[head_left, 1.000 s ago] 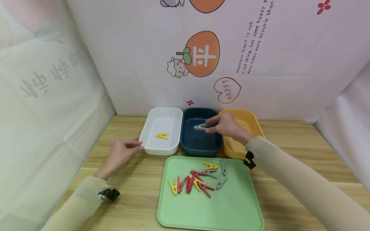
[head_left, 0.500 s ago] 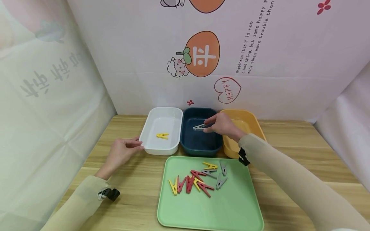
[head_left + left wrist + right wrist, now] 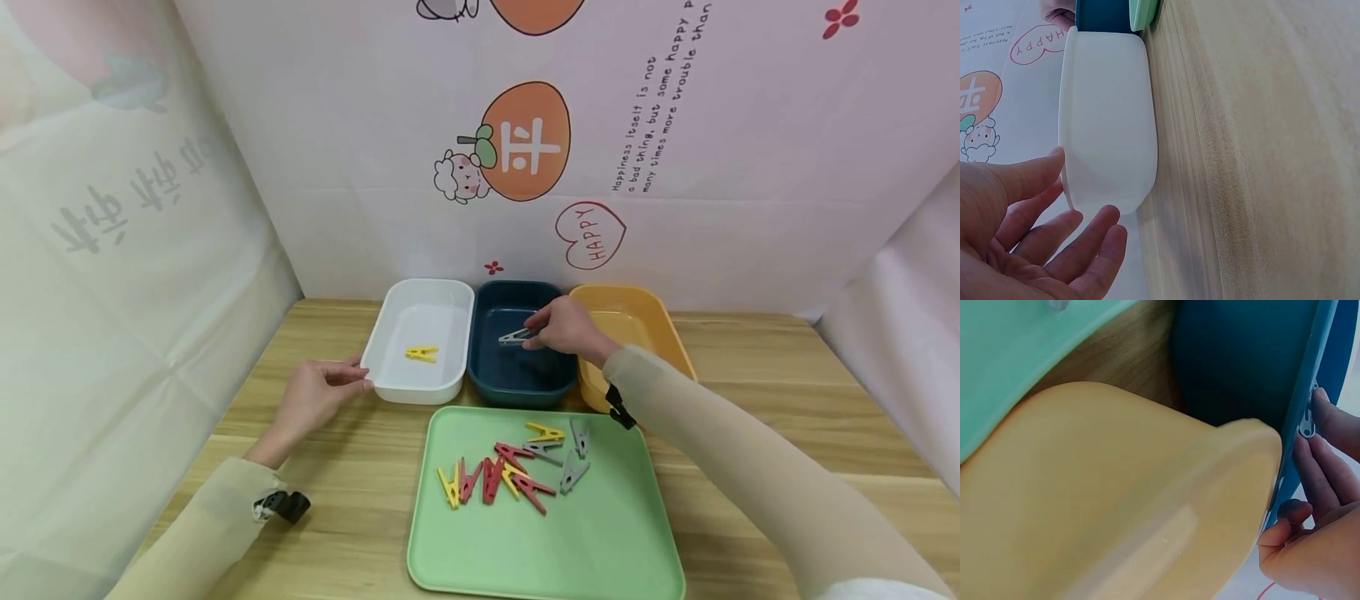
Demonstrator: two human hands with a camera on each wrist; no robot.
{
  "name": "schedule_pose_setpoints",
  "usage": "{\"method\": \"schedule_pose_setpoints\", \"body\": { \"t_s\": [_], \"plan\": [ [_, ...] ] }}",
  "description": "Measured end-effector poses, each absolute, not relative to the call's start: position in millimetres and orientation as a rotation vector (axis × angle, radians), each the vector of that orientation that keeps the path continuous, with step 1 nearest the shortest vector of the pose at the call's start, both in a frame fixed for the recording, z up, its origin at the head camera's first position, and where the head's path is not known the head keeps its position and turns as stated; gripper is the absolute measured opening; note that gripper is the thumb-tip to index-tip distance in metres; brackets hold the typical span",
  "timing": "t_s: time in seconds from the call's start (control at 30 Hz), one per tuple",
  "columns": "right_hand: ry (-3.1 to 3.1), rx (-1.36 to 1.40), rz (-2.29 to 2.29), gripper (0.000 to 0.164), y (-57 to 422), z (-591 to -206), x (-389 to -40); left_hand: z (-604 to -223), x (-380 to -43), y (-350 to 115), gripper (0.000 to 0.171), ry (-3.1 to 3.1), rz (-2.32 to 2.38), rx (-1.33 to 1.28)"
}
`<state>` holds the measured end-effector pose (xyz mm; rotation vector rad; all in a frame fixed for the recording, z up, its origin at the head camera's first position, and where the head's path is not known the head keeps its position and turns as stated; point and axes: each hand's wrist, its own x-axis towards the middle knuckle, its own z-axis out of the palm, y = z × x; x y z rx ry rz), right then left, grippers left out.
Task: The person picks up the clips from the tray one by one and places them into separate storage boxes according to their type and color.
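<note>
My left hand (image 3: 311,404) holds the near left corner of the white bin (image 3: 422,321), thumb and fingertips at its rim, as the left wrist view also shows. Inside that bin lies one yellow clothespin (image 3: 422,354). Over the dark blue bin (image 3: 517,375), my right hand (image 3: 572,327) pinches a grey clothespin (image 3: 512,337) between thumb and fingers, its legs pointing left. The right wrist view catches the end of this clothespin (image 3: 1307,428) past the bin's rim. Several red clothespins (image 3: 491,481), yellow clothespins and grey clothespins (image 3: 573,473) lie loosely grouped on the green tray (image 3: 540,550).
A yellow bin (image 3: 633,317) stands right of the blue one, partly under my right forearm. The three bins sit side by side against a printed cloth backdrop (image 3: 360,167). The tray lies just in front of them on the wooden table (image 3: 337,533).
My right hand has shifted slightly left over the blue bin, carrying the grey clothespin, which has dipped a little lower. My left hand has stayed at the white bin.
</note>
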<state>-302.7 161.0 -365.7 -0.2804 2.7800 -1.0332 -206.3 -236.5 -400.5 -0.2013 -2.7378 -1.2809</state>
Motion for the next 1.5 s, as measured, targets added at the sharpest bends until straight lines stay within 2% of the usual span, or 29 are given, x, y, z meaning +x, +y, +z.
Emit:
{"method": "schedule_pose_setpoints", "body": {
  "t_s": [0.83, 1.13, 1.3, 1.5],
  "plan": [
    [2.844, -0.247, -0.885, 0.027, 149, -367, -302, -401, -206, -236, 0.021, -2.740, -1.281, -0.198],
    [2.891, -0.284, -0.806, 0.034, 150, -361, -299, -400, -205, -234, 0.022, -2.742, -1.274, -0.217],
    [2.976, -0.358, -0.805, 0.026, 152, -352, -282, -399, -206, -234, 0.021, -2.740, -1.288, -0.203],
    [3.069, -0.542, -0.795, 0.018, 151, -346, -239, -399, -205, -236, 0.022, -2.732, -1.296, -0.217]
  ]
}}
